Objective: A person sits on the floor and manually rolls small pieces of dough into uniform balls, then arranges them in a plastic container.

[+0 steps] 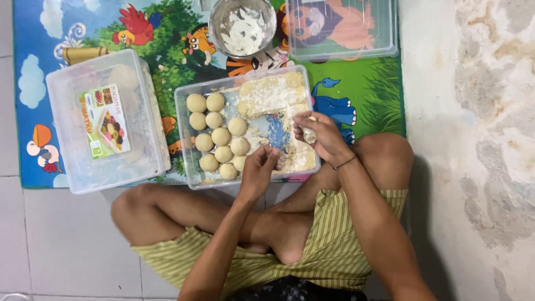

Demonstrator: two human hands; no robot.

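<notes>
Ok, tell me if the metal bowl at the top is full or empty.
Nearly empty: the metal bowl holds only white floury smears on its bottom.

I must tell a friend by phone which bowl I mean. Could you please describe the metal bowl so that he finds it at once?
Start from the colourful animal play mat on the floor. In its middle lies a clear plastic tray of round dough balls; the metal bowl stands just beyond the tray's far edge, at the top of the view. It is the only round, shiny container there, smeared white inside, while its neighbours are clear plastic boxes.
</notes>
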